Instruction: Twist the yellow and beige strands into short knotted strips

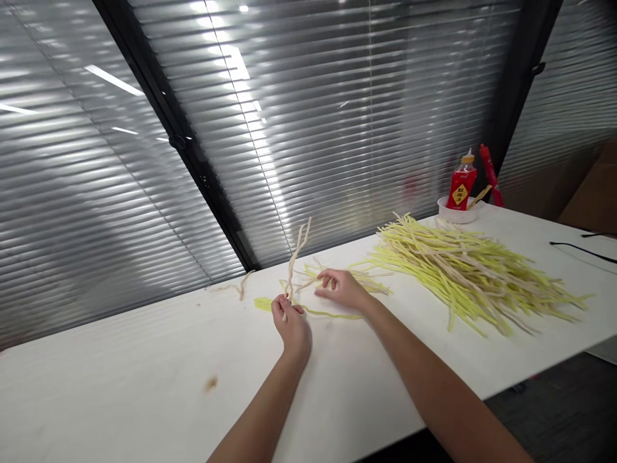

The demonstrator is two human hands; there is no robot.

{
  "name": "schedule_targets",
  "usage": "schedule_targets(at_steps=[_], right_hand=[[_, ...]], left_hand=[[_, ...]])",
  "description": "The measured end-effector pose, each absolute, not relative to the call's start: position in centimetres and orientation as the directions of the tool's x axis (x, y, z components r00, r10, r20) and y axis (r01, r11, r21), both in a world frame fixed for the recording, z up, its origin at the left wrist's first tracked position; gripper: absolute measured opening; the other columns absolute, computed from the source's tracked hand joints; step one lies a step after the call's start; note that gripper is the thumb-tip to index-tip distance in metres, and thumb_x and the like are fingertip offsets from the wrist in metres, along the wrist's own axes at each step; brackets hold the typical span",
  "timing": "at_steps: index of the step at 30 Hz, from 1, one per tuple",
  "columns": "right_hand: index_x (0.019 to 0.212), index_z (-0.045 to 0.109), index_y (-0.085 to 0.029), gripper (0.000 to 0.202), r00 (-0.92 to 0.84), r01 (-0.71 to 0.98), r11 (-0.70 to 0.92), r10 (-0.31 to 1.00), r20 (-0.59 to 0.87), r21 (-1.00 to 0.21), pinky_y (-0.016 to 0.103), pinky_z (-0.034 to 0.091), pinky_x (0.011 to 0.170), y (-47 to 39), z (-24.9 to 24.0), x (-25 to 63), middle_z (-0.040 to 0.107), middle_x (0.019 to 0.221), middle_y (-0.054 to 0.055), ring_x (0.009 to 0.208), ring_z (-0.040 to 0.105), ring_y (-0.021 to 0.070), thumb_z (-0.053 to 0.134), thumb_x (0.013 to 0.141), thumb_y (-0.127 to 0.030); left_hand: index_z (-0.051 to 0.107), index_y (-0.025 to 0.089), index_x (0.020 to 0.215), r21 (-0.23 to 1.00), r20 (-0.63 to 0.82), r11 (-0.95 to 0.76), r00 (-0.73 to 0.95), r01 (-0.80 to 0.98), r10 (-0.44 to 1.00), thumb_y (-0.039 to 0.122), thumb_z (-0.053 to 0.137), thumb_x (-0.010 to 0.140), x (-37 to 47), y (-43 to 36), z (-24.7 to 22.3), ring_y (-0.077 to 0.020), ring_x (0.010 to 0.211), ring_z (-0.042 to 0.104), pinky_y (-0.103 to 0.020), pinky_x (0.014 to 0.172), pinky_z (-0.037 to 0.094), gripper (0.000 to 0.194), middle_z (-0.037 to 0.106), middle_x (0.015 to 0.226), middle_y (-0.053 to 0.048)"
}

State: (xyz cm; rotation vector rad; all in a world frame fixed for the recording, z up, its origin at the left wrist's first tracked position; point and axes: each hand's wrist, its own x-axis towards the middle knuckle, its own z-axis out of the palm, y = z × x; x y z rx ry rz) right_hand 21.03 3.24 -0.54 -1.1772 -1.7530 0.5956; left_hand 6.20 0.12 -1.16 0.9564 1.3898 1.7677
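At frame centre, the left hand [292, 323] pinches cream chenille stems [292, 262] rising lengthwise, tilted slightly rightward, while the right hand [343, 289] curls apart, just to their right, its grip unclear.

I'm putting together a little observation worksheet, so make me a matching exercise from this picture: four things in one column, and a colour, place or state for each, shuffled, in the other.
1. Left hand
2. Large pile of strands
3. Red-labelled bottle
4. Small stain

A. Set in a pale bowl
B. Brownish, on the white table
C. Yellow and cream, right of both hands
D. Holding cream strands

Pairs: 1-D, 2-C, 3-A, 4-B.
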Motion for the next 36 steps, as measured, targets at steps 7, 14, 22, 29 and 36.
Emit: schedule_targets(at_steps=[7, 14, 22, 29, 36], right_hand=[[0.077, 0.066, -0.022, 0.012, -0.451, 0.781, 0.551, 0.823, 0.345, -0.295, 0.033, 0.028, 0.079, 1.9, -0.9, 19.4, 0.067, 0.077, 0.001, 0.076, 0.058, 0.0156, 0.061, 0.078, -0.032], [0.072, 0.065, -0.021, 0.022, -0.133, 0.942, 0.245, 0.9, 0.414, -0.23, 0.03, 0.03, 0.07, 3.9, -1.7, 22.4, 0.068, 0.082, 0.003, 0.08, 0.059, 0.0177, 0.052, 0.086, -0.031], [0.082, 0.067, -0.022, 0.019, 0.172, 0.95, -0.036, 0.888, 0.426, -0.309, 0.031, 0.031, 0.066, 5.2, -2.6, 24.4, 0.066, 0.083, 0.006, 0.073, 0.057, 0.0191, 0.05, 0.086, -0.029], [0.11, 0.059, -0.024, 0.028, 0.041, 0.92, 0.209, 0.791, 0.61, -0.332, 0.041, 0.02, 0.088, 3.9, -1.3, 22.6, 0.061, 0.107, 0.007, 0.099, 0.048, 0.0233, 0.047, 0.086, -0.033], [0.085, 0.064, -0.021, 0.03, 0.134, 0.689, 0.333, 0.814, 0.565, -0.644, 0.037, 0.026, 0.085, 3.6, -0.4, 21.0, 0.066, 0.086, 0.003, 0.087, 0.055, 0.0192, 0.044, 0.087, -0.044]], left_hand=[[0.047, 0.02, 0.087, 0.977, 0.144, -0.202, -0.492, -0.067, 0.859, 0.044, 0.04, 0.087, 6.1, 0.0, -1.1, -0.0055, 0.051, 0.043, -0.02, 0.054, 0.036, 0.025, 0.045, 0.07, 0.005], [0.047, 0.021, 0.086, 0.976, 0.158, -0.208, -0.468, -0.058, 0.87, 0.047, 0.04, 0.086, 6.2, 0.3, -1.6, -0.0044, 0.051, 0.044, -0.019, 0.051, 0.035, 0.027, 0.047, 0.077, 0.005], [0.048, 0.021, 0.083, 0.979, 0.144, -0.193, -0.456, -0.062, 0.878, 0.044, 0.042, 0.085, 6.3, 0.1, -1.3, -0.0047, 0.051, 0.043, -0.02, 0.051, 0.035, 0.024, 0.048, 0.077, 0.005], [0.05, 0.021, 0.085, 0.98, 0.178, -0.199, -0.399, -0.012, 0.9, 0.045, 0.043, 0.085, 6.4, -0.1, -1.3, -0.0086, 0.051, 0.043, -0.021, 0.052, 0.035, 0.025, 0.043, 0.061, 0.005], [0.055, 0.02, 0.08, 0.948, 0.289, -0.253, -0.186, 0.193, 0.939, 0.041, 0.048, 0.083, 6.7, -0.6, -1.3, -0.0119, 0.059, 0.046, -0.023, 0.06, 0.038, 0.022, 0.049, 0.062, 0.003]])
